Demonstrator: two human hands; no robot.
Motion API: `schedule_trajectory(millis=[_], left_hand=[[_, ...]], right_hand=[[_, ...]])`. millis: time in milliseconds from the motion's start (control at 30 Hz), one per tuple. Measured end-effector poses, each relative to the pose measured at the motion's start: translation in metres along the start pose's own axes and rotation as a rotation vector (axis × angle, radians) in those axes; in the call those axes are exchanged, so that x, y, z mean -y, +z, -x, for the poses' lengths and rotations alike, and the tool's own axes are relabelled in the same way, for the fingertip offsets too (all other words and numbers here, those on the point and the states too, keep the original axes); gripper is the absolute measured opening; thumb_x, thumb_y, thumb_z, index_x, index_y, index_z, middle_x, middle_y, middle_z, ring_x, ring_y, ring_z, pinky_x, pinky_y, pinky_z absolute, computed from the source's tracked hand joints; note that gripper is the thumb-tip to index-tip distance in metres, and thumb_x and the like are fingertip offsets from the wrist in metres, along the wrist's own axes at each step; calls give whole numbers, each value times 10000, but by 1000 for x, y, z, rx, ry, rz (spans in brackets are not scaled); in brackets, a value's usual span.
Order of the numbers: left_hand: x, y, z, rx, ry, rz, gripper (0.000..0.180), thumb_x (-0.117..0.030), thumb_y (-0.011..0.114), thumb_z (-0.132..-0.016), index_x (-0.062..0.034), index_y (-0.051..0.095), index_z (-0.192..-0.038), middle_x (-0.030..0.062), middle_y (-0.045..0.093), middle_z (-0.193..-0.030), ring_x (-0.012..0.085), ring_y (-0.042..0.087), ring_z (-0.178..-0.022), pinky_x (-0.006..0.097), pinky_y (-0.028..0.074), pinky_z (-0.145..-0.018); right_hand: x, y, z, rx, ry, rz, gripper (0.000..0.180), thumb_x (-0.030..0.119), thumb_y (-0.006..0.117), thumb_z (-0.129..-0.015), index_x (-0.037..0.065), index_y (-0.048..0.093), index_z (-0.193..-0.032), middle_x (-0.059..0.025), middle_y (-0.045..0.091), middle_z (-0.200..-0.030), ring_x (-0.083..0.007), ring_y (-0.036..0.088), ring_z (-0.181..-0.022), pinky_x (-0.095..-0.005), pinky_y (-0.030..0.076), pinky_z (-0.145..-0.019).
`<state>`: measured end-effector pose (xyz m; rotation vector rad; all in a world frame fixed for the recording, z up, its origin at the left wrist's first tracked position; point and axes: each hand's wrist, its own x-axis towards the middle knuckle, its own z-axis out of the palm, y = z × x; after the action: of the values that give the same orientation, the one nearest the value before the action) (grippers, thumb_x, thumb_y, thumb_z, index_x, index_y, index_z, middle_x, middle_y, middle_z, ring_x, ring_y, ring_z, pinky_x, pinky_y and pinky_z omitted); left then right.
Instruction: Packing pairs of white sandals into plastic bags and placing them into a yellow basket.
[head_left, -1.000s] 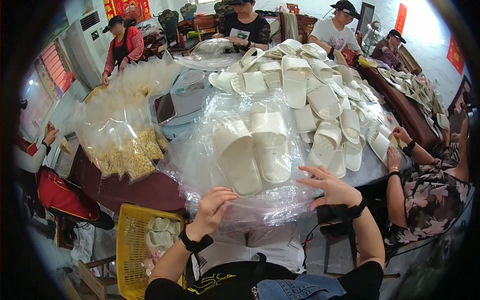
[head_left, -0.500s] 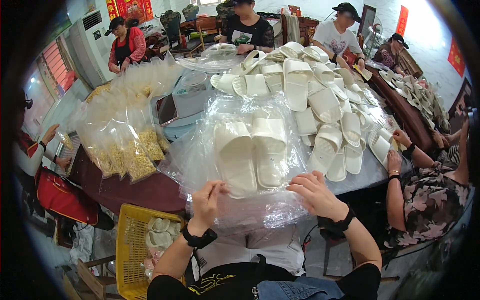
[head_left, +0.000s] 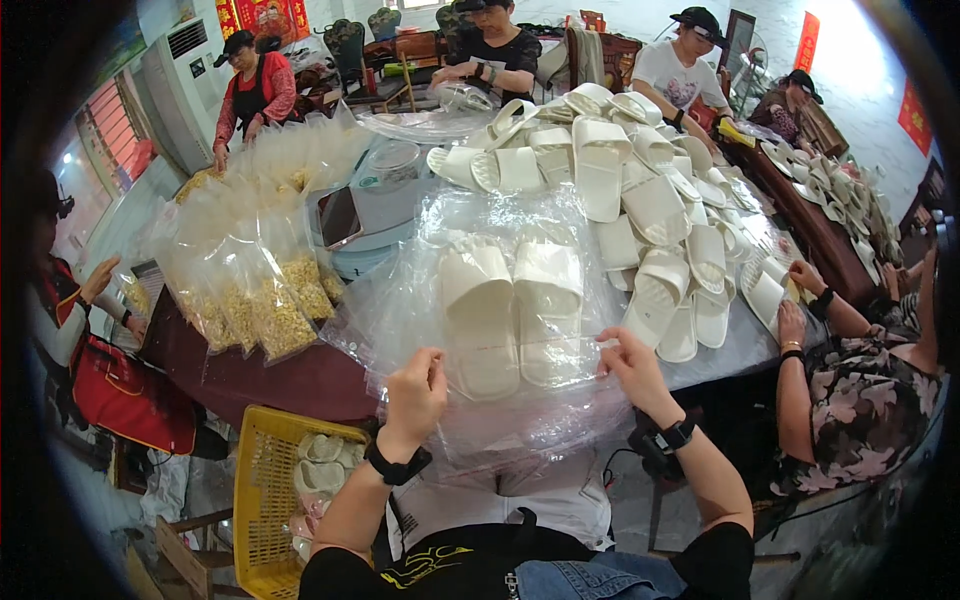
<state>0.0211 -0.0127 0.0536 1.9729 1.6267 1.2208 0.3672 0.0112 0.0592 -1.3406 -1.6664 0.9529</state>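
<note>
A pair of white slippers (head_left: 480, 320) lies side by side in a clear plastic bag (head_left: 470, 215) in front of me, on a stack of similar clear bags. The near flap of film now lies over the slippers' near ends. At the flap's left side, my left hand (head_left: 412, 400) is closed, its thumb and fingers pinched on the film. My right hand (head_left: 640, 378) pinches the film at the right side, with its other fingers bent. Both hands are just beside the slippers' near ends, not on the slippers themselves.
Loose white slippers (head_left: 655, 205) are heaped at the back right. Filled clear bags of yellow pieces (head_left: 285, 300) stand at the left, beside a phone (head_left: 338, 217). A yellow basket (head_left: 262, 500) with slippers stands below left. Several co-workers sit around; one handles a slipper at the right.
Both hands have moved slightly away from me, drawing the near film up over the slippers' near ends. My right-hand fingers have risen along the bag's edge.
</note>
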Motion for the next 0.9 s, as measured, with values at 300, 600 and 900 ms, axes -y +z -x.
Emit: schedule_trajectory(millis=[300,600,900], left_hand=[[-10,7,-3,91,164,-393,443,29,598,-818,-30,569,-1255,237,579,-1294,395,605,-1135,501,479,-903],[-50,43,2,411,793,-563,649,-125,641,-840,-51,444,-1454,176,370,-1586,376,319,-1488,666,280,-1108],[-50,60,-7,326,478,-370,873,-189,694,-834,-23,256,-1570,234,368,-1567,360,371,-1467,688,278,-1076]], right_hand=[[-5,26,-14,-87,-20,674,412,133,648,-860,123,477,-1235,-189,676,-694,-424,684,-698,-535,530,-657],[-7,16,-32,-52,-88,763,429,116,652,-843,79,474,-1231,-245,662,-709,-437,669,-640,-538,507,-616],[101,6,-22,224,175,-339,352,48,595,-1000,54,491,-1336,16,509,-645,-73,473,-546,-241,364,-497]])
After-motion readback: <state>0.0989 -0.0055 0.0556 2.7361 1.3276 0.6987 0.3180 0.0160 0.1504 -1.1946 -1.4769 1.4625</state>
